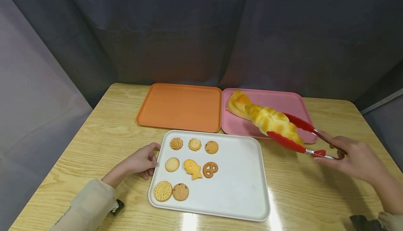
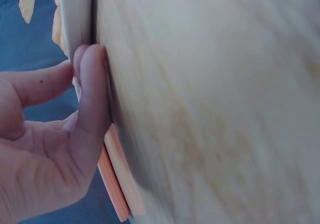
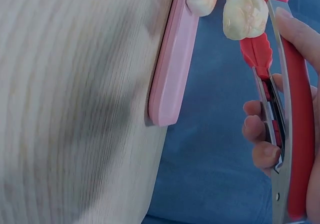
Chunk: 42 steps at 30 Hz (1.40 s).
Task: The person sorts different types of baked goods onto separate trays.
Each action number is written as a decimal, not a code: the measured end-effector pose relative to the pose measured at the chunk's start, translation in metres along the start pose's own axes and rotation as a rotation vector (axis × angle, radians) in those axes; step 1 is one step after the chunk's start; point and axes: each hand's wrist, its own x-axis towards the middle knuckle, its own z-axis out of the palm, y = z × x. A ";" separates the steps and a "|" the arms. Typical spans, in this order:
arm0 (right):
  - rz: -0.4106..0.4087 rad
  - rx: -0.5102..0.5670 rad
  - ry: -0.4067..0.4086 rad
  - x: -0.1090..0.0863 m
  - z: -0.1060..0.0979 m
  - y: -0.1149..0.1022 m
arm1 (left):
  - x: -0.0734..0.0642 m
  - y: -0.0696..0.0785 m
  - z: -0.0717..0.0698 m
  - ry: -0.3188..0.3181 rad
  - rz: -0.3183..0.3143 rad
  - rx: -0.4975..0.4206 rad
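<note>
My right hand [image 1: 359, 157] grips red-tipped metal tongs [image 1: 287, 142]. Between their red tips is a golden braided bread loaf [image 1: 272, 119], raised over the front of the pink tray [image 1: 280, 100]. Another golden bread [image 1: 238, 102] lies on that tray's left side, partly overlapped by the loaf in the head view. My left hand [image 1: 143, 161] pinches the left rim of the white tray [image 1: 236, 196] between thumb and fingers. On this tray sit several cookies, among them a fish-shaped one [image 1: 193, 168], a pretzel-shaped one [image 1: 210, 170] and a round dotted one [image 1: 163, 190].
At the back left stands a bare orange tray [image 1: 181, 105], side by side with the pink one. All three trays rest on a wooden table [image 1: 104, 133]. Dark cloth [image 1: 176, 31] hangs behind the table's far edge.
</note>
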 end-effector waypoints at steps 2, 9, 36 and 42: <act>0.019 -0.016 -0.011 0.001 0.000 0.004 | 0.000 0.000 0.000 0.001 0.001 0.003; -0.002 -0.019 0.003 0.005 0.000 0.019 | 0.000 0.000 0.000 0.007 0.007 0.015; 0.256 -0.110 -0.252 0.023 0.019 0.054 | 0.001 0.001 0.001 0.022 -0.019 0.020; 0.344 -0.089 -0.336 0.028 0.024 0.058 | 0.001 0.001 0.001 0.023 -0.019 0.024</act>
